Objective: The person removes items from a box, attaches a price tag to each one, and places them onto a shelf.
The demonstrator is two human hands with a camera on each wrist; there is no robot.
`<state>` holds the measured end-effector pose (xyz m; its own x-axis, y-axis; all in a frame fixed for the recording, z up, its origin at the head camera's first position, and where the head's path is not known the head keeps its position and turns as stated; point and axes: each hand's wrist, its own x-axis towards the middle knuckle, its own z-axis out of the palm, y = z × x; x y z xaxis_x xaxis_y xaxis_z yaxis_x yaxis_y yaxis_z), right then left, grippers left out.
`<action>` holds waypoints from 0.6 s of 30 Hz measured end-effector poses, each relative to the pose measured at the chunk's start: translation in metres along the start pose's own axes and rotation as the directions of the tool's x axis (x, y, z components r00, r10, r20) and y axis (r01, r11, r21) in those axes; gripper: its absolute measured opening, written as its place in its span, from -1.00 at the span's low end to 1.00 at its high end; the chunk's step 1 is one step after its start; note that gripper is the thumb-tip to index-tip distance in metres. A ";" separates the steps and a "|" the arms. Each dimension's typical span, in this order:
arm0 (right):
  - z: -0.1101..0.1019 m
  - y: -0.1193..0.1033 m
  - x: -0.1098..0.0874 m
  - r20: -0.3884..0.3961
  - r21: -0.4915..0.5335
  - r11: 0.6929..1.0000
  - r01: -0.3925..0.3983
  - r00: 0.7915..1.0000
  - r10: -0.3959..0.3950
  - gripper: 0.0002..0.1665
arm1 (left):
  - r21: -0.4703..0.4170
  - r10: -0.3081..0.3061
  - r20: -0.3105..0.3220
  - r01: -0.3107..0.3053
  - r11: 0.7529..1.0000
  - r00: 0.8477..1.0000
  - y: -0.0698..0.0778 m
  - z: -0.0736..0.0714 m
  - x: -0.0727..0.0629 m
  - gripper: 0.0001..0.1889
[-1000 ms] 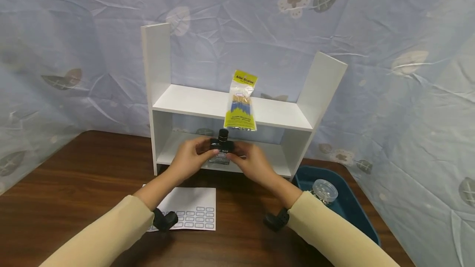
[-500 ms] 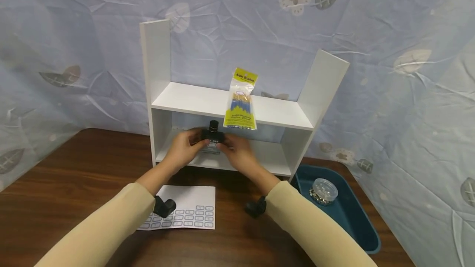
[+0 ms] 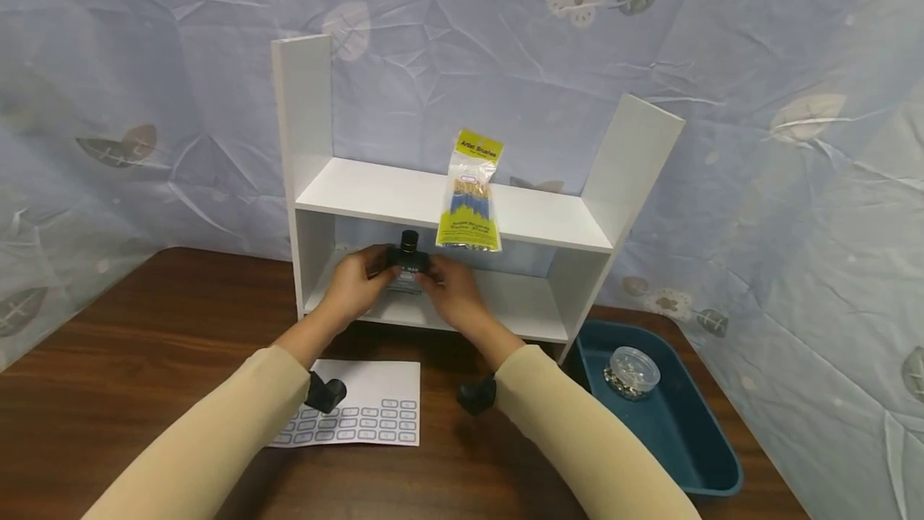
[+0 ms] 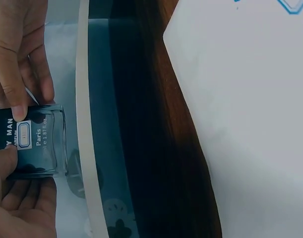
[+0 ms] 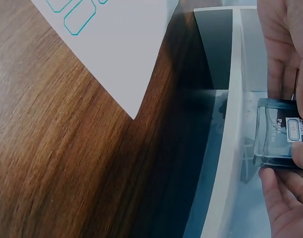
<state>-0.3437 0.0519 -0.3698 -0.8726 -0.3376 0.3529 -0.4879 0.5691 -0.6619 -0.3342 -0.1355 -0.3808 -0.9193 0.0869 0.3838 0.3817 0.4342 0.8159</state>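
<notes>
A dark glass perfume bottle with a black cap is upright within the lower level of a white shelf unit. My left hand grips its left side and my right hand its right, with both thumbs on the front. A small blue-bordered sticker is on the bottle's face, between the thumbs in the left wrist view. The clear glass base shows in the right wrist view. Whether it touches the shelf board, I cannot tell.
A packet of artist brushes stands on the upper shelf, overhanging its front edge. A sheet of printed labels lies on the wooden table. At right, a blue tray contains a clear round tub of small metallic pieces.
Both hands have carried the perfume bottle forward and slightly left, from in front of the shelf unit into its lower level. The brush packet has stayed in place.
</notes>
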 end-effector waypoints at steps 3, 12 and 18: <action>0.004 -0.001 0.001 -0.006 -0.004 1.000 0.028 1.000 -0.028 -0.76 | -0.007 -0.030 0.008 0.030 1.000 1.000 -0.002 -0.002 -0.001 -0.50; 0.010 -0.004 0.002 -0.028 -0.034 0.999 0.017 0.999 -0.017 -0.80 | -0.004 -0.072 0.034 0.072 0.997 0.997 -0.002 -0.001 0.000 -0.47; 0.013 -0.001 0.003 -0.011 -0.045 0.999 -0.009 1.000 0.009 -0.79 | 0.033 -0.090 0.043 0.088 0.996 0.995 -0.006 -0.001 -0.003 -0.44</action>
<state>-0.3452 0.0412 -0.3768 -0.8770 -0.3246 0.3542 -0.4804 0.6054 -0.6346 -0.3338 -0.1388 -0.3860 -0.9531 0.0865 0.2901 0.2958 0.4694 0.8320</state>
